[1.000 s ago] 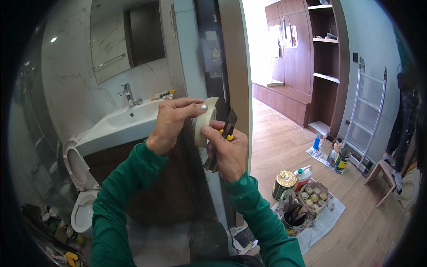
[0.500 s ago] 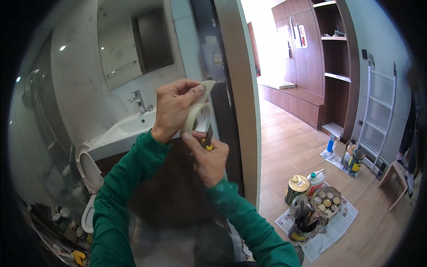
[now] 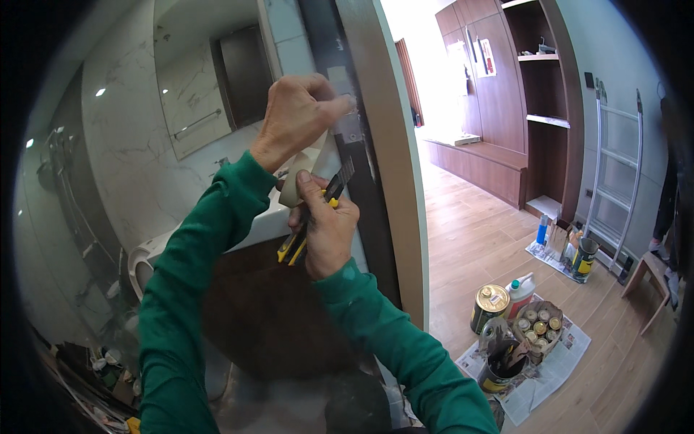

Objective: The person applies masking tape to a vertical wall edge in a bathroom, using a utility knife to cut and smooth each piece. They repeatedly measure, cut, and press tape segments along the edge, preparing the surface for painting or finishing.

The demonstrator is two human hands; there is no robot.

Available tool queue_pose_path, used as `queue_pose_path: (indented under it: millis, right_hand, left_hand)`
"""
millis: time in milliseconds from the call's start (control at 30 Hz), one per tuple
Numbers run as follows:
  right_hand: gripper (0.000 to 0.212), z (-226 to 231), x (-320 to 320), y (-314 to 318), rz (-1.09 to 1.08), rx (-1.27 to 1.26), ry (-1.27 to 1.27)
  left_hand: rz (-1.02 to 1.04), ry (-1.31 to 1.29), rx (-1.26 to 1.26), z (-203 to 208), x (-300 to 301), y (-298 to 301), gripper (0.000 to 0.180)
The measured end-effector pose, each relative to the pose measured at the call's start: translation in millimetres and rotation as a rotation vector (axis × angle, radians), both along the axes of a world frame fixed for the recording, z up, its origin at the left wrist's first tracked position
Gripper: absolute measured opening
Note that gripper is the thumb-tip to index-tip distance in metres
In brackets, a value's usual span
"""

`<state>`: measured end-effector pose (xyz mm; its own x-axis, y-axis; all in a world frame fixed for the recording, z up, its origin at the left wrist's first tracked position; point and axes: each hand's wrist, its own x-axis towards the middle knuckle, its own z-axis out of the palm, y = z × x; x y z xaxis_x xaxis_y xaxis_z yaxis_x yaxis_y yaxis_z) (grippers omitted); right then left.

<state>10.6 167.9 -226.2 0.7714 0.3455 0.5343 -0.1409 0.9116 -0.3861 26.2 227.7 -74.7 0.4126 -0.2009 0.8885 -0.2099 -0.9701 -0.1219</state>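
My left hand (image 3: 298, 114) is raised beside the dark door frame (image 3: 376, 210), fingers drawn together and partly smeared by motion near a pale metal plate (image 3: 351, 133). A strip of cream masking tape (image 3: 290, 189) runs up from its roll to this hand, whose fingers hide the strip's end. Below, my right hand (image 3: 329, 228) is closed around the roll and a black-and-yellow utility knife (image 3: 295, 246) together. The knife's segmented blade sticks out past my thumb, pointing up toward the frame.
Left of the frame are a white washbasin (image 3: 264, 226), a mirror (image 3: 210, 72) and a toilet (image 3: 142, 269). Through the doorway, paint cans (image 3: 490, 307) and a jug (image 3: 520, 289) stand on newspaper (image 3: 571, 362). Farther back are a ladder (image 3: 614, 173) and a wooden stool (image 3: 647, 278).
My left hand has moved up and away from the roll, drawing out tape toward the door frame. My right hand has risen slightly to the left, bringing the knife blade into clear sight.
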Motion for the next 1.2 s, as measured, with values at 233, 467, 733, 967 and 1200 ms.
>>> queue_pose_path:
  millis: [233,467,733,967,1200]
  right_hand:
    - [0.029,-57.1,0.4,-68.5,-0.038,-0.319,-0.182]
    - [0.028,-122.8,-0.2,-99.2,0.043,-0.417,-0.177]
    - [0.027,-158.8,15.6,-104.7,0.043,-0.481,-0.065]
    - [0.025,-164.4,22.0,-108.5,0.119,-0.392,-0.031]
    - [0.025,-162.1,13.5,-135.2,0.082,-0.377,-0.042]
  left_hand:
    - [0.099,-0.323,0.054,13.1,3.6,4.7,0.031]
    - [0.188,-0.198,-0.173,-11.5,30.0,-3.8,0.036]
    - [0.2,-0.309,-0.193,-16.6,46.6,-13.5,0.037]
    - [0.176,-0.256,-0.137,-15.1,46.5,-1.7,0.032]
    - [0.148,-0.178,0.002,-17.6,30.5,0.5,0.021]
